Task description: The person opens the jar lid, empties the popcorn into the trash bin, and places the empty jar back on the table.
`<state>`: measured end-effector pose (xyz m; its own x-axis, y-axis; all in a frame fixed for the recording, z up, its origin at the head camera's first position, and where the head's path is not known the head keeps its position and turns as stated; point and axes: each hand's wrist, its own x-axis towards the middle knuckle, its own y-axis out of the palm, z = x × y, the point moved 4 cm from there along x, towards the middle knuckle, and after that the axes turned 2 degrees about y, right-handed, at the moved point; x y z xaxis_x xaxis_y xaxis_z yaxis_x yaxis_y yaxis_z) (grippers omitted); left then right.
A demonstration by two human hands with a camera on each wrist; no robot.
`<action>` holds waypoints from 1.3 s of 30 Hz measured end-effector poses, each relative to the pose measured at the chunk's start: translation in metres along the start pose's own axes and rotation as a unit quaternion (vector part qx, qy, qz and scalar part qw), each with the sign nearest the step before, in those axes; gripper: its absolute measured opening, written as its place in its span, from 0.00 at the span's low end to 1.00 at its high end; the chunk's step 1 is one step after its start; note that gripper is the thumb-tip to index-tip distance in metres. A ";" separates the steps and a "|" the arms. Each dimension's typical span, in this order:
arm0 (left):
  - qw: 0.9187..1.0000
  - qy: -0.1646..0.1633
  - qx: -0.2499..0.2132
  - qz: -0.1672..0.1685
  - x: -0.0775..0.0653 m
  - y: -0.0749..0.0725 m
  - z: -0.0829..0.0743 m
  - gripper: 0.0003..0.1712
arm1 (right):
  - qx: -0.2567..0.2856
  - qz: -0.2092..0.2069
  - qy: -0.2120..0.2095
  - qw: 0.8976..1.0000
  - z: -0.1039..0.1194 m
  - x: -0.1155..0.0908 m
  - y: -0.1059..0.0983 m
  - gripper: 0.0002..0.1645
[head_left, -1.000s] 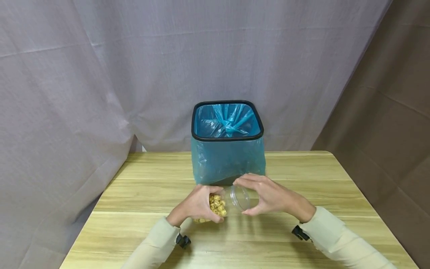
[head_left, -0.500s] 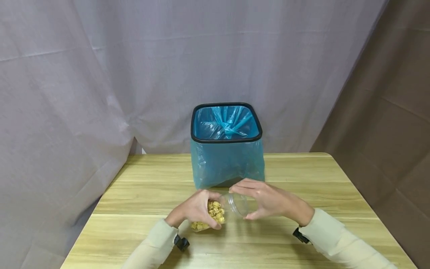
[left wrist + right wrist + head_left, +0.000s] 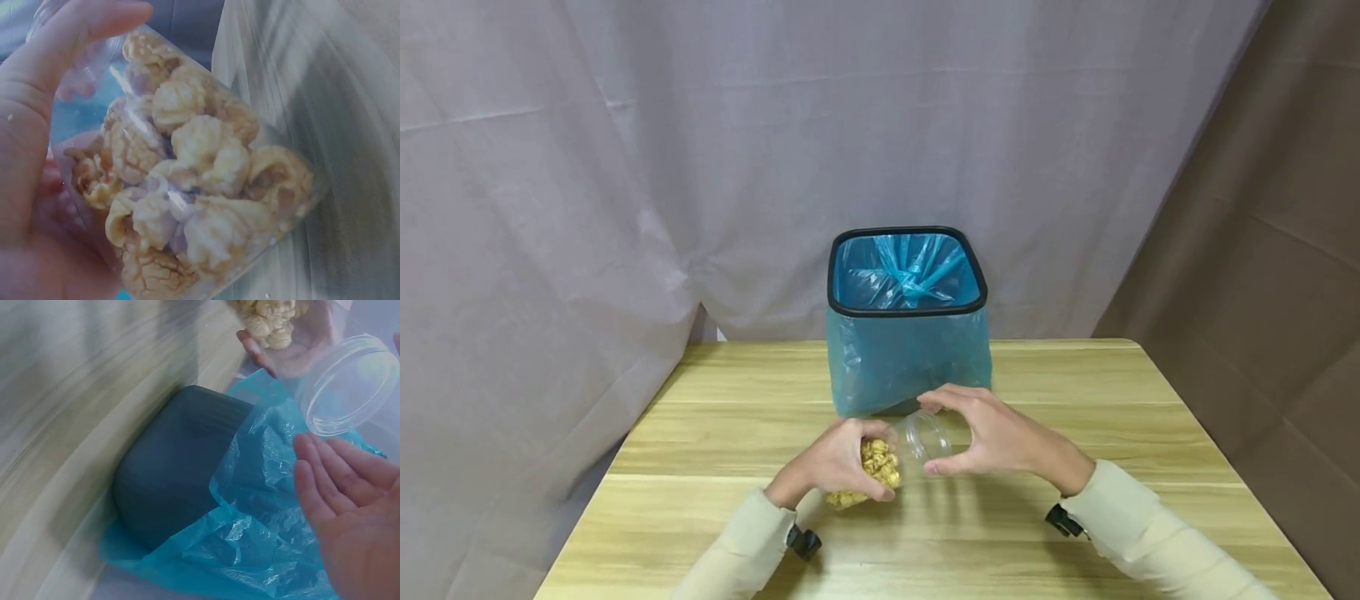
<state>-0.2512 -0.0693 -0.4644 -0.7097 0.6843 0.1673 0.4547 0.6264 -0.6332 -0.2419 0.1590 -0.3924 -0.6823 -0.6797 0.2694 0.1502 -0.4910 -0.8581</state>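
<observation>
Nothing can be read here — no labels, numbers or signs.

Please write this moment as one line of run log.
left hand: grips tilted popcorn jar | right hand: holds clear lid by edges | lid seating: unclear | blue-lined bin: behind jar

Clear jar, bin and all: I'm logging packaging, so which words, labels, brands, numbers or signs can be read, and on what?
None: no readable text in any view.
Clear jar: no lettering shows, though the left hand hides part of it.
Bin and blue liner: no lettering shows.
Black wrist devices: too small to tell.
</observation>
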 end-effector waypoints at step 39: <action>1.000 -0.001 0.028 -0.013 -0.001 -0.001 -0.004 0.31 | 0.007 0.004 0.040 0.999 0.002 -0.003 -0.005 0.47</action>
<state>-0.2485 -0.0695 -0.4605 -0.7223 0.6668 0.1834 0.4051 0.6230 -0.6692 -0.2395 0.1627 -0.3881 -0.7362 -0.6380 0.2257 0.1653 -0.4930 -0.8542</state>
